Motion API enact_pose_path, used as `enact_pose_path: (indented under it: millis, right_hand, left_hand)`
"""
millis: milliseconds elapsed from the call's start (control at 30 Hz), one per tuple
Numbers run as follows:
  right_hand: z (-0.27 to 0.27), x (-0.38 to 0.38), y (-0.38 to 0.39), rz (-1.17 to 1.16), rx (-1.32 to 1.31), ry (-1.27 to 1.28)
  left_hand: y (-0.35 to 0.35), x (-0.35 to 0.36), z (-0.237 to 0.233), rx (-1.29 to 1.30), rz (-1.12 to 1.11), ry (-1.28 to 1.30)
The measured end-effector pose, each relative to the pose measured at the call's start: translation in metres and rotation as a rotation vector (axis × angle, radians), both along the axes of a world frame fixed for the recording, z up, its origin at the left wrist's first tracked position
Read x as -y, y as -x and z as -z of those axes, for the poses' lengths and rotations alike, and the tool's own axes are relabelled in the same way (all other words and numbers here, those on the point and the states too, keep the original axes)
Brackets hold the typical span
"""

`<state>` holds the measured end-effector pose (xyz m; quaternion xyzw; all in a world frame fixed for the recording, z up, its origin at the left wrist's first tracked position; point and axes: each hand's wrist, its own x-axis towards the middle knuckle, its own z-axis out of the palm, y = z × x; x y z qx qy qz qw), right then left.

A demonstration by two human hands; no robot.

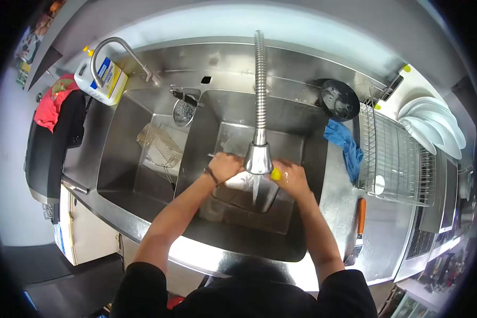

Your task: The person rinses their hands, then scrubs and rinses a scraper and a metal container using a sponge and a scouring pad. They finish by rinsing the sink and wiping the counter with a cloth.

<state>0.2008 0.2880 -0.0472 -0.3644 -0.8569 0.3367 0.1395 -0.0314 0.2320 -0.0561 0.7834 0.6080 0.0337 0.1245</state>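
Observation:
Both hands are over the right basin [233,212] of a steel sink, under a hanging spray faucet [258,159] with water running from it. My left hand [227,167], with a dark band at the wrist, is closed on the left rim of a metal container [259,204]. At the container's right side, my right hand [293,179] is closed round something yellow [275,173], only part of which shows beside the faucet head. The container is tilted and wet, and its upper part is hidden by the faucet and hands.
The left basin [122,164] holds a wire basket [161,147] and a strainer [184,113]. A detergent jug [103,79] stands behind it. On the right are a black pan [339,99], a blue cloth [345,146], a wire rack [392,153], white plates [432,124] and an orange-handled scraper [361,217].

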Motion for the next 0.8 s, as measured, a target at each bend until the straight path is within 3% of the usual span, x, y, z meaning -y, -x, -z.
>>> enact_pose_path:
  millis: [33, 100, 167, 200, 267, 300, 333, 367, 400, 433, 467, 533, 567, 667, 700, 733, 800]
  right_hand:
    - [-0.008, 0.013, 0.005, 0.01, -0.002, 0.003]
    - [-0.016, 0.039, 0.017, 0.339, 0.042, -0.246]
    - [0.017, 0.075, 0.043, 0.315, -0.088, -0.306]
    - [0.031, 0.084, 0.05, 0.29, -0.218, -0.373]
    - [0.036, 0.079, 0.049, 0.238, -0.165, -0.396]
    - [0.038, 0.072, 0.052, 0.185, -0.117, -0.424]
    - [0.043, 0.064, 0.046, 0.225, 0.087, -0.634]
    - [0.032, 0.051, 0.051, 0.445, -0.053, -0.407]
    - [0.039, 0.048, 0.06, 0.484, -0.151, -0.224]
    - [0.045, 0.051, 0.069, 0.52, -0.246, -0.032]
    - [0.044, 0.056, 0.072, 0.52, -0.247, -0.032]
    - [0.042, 0.068, 0.075, 0.288, -0.399, -0.188]
    - [0.047, 0.062, 0.075, 0.291, -0.402, -0.186]
    - [0.076, 0.024, 0.068, 0.634, -0.094, -0.465]
    - [0.075, 0.031, 0.068, 0.636, -0.094, -0.469]
    - [0.073, 0.048, 0.068, 0.383, -0.336, -0.576]
    - [0.085, 0.069, 0.056, 0.125, -0.105, -0.433]
  left_hand:
    - [0.001, 0.005, 0.006, 0.019, -0.066, -0.029]
    - [-0.004, 0.009, 0.002, -0.006, -0.096, -0.004]
    - [-0.006, 0.012, 0.023, 0.107, -0.195, -0.013]
    - [-0.004, 0.011, 0.05, 0.087, -0.181, -0.085]
    - [0.014, 0.007, 0.123, 0.271, -0.213, -0.163]
    - [0.015, 0.004, 0.12, 0.327, -0.228, -0.159]
    - [0.015, 0.001, 0.117, 0.384, -0.242, -0.156]
    - [0.003, -0.001, 0.082, 0.278, -0.282, -0.103]
    - [-0.004, -0.002, 0.062, 0.172, -0.326, -0.052]
    - [0.002, -0.001, 0.081, 0.172, -0.328, -0.05]
    - [0.014, -0.001, 0.116, 0.353, -0.353, -0.126]
    - [0.019, -0.005, 0.125, 0.531, -0.37, -0.205]
    - [0.015, -0.008, 0.107, 0.43, -0.401, -0.162]
    - [-0.001, -0.01, 0.064, 0.236, -0.44, -0.09]
    - [-0.005, -0.011, 0.055, 0.137, -0.445, -0.059]
    - [-0.009, -0.01, 0.047, 0.137, -0.444, -0.062]
    - [-0.015, -0.004, 0.032, 0.291, -0.542, -0.109]
